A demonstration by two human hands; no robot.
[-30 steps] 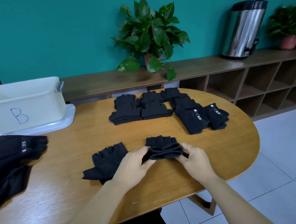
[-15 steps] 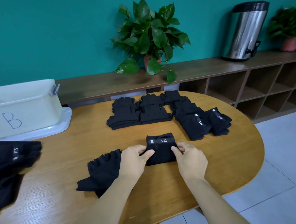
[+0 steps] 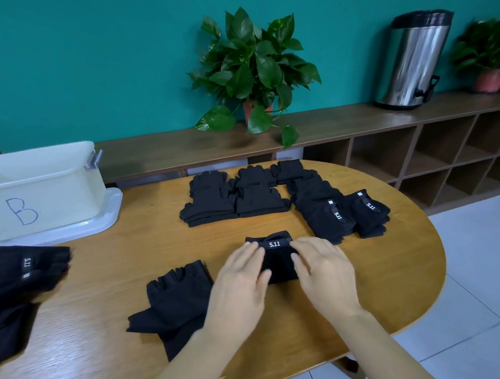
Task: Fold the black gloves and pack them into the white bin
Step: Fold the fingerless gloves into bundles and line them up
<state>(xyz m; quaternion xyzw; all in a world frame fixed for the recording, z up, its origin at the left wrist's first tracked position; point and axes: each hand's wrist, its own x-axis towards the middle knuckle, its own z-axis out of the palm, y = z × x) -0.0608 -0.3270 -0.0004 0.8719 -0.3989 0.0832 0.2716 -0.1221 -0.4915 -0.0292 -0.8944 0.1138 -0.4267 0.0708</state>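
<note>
Presently, the folded glove point(image 3: 277, 260) lay at lower centre of the frame on the table point(image 3: 397, 282), label upward. The left hand point(image 3: 240, 281) and right hand point(image 3: 325, 272) rested flat on its two sides, fingers straight and pressing, gripping nothing. An unfolded glove point(image 3: 176, 298) lay just left of them. Folded stacks point(image 3: 234, 196) sat above centre; the white bin point(image 3: 39, 192) stood at upper left, well apart. Judgement: soft, light fabric, liable to spring open; best pinched across both folded edges when lifted.
</note>
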